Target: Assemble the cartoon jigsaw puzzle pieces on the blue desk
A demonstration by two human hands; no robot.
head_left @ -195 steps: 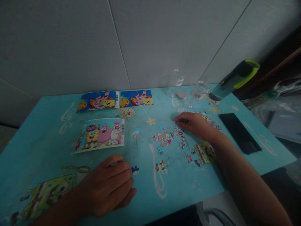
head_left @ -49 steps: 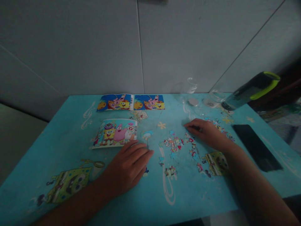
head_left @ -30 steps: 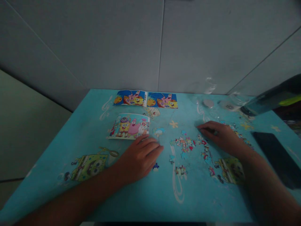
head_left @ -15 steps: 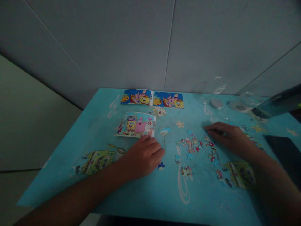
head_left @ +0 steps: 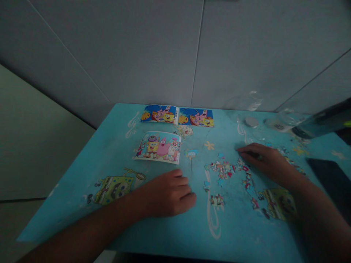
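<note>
Your left hand (head_left: 170, 193) lies curled, palm down on desk (head_left: 115, 153); right hand (head_left: 264, 162) flat, fingers spread over puzzle pcs (head_left: 223, 170), nothing gripped.

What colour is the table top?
Turquoise blue with cartoon prints, table top, seen in the head view.

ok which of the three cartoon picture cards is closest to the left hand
The pale-background cartoon picture card, lying alone just beyond the left hand. The two blue-background picture cards sit side by side farther back, near the wall.
</note>
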